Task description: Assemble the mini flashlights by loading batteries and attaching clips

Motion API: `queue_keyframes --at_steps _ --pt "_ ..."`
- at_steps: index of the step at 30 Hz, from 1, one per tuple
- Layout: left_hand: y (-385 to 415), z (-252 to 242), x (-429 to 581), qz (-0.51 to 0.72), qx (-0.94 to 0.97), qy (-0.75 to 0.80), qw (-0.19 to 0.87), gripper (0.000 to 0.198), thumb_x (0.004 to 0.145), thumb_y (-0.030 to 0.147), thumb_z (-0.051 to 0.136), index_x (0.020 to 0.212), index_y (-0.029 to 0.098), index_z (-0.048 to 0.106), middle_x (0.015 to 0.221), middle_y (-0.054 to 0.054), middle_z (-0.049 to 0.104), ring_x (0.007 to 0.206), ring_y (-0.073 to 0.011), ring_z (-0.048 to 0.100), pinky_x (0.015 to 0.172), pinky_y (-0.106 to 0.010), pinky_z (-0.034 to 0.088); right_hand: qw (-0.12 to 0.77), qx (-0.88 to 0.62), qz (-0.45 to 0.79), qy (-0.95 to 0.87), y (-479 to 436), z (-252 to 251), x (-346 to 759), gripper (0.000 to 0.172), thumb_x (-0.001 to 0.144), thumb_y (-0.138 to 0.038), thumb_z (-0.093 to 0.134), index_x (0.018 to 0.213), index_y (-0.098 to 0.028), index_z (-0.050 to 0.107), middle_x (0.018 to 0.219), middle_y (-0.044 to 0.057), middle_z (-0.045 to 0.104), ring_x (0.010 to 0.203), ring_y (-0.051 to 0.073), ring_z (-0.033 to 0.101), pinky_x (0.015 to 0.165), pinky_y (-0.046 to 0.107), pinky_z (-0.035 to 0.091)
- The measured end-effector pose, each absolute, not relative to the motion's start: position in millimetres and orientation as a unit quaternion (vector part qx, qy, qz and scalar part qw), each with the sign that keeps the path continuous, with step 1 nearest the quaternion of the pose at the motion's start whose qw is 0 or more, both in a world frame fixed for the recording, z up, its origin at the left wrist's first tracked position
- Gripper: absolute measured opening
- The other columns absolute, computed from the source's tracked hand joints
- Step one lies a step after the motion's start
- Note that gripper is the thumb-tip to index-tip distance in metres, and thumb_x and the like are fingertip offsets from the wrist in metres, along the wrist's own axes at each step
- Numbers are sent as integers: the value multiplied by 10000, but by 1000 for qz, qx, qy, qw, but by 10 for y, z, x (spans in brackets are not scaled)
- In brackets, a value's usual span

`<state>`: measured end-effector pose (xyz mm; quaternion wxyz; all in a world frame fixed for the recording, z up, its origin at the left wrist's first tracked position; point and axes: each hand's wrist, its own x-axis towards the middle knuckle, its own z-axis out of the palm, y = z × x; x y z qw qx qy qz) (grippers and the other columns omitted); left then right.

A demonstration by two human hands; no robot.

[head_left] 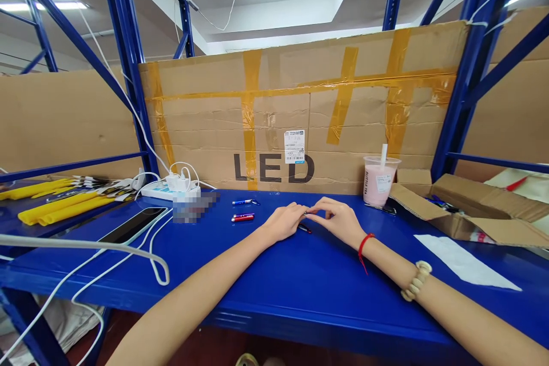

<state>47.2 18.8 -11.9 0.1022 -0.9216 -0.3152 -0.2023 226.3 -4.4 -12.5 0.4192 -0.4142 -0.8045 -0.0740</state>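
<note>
- Nearest, blue tabletop (274, 286): one, its front edge running across the scene.
- White paper (465, 260): one sheet, flat, near right.
- Phone (135, 226): one, dark screen upward, left, beside white cables.
- Dark slim piece (304, 229): one, with a touch of red, lying just under the meeting fingers; partly hidden, kind uncertain.
- Left hand (286, 222): fingers drawn together, pinching one end of a small piece; fingertips partly hidden.
- Right hand (338, 220): thumb and forefinger closed on the same piece, other fingers curled.
- Small piece (306, 213): one, between both sets of fingertips, mid-table; mostly covered, detail not legible. Judged in progress: handling under way, neither hand having let go.
- Red penlight-like item (242, 218): one, left of the hands, seemingly whole, untouched.
- Blue penlight-like item (244, 202): one, just beyond the red, with a loop at its right end, likewise set apart. Whether this pair is finished or waiting cannot be told.
- Open carton (416, 201): one, far right, small items inside, count unclear; possibly work left over, or finished stock.
- Cup (378, 183): one, pink drink, far right, before the cardboard panel (206, 126).
</note>
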Motion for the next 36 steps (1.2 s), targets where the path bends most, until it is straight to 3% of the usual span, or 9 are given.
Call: queue_keyframes --at_steps 11,28,36 --pt "138 -82 481 -151 -923 -312 166 207 884 136 363 1051 141 486 921 -71 594 854 -190 547 720 -276 449 390 -440 -105 -802 -94 -128 2197 224 796 -419 552 720 -223 631 787 -23 642 475 70 489 470 208 351" --pt "238 -151 482 -194 -917 -287 199 219 879 96 336 1047 127 473 950 -78 594 876 -190 534 769 -302 443 408 -454 -70 -789 -120 -74 2196 105 799 -312 549 764 -217 578 803 -25 633 484 75 479 504 216 357" --pt "253 -154 477 -227 -909 -280 211 283 882 98 332 1142 125 440 950 -81 575 922 -195 521 772 -309 444 405 -466 -60 -784 -103 -75 2230 86 827 -296 493 838 -233 551 851 -26 649 510 88 512 523 224 365"
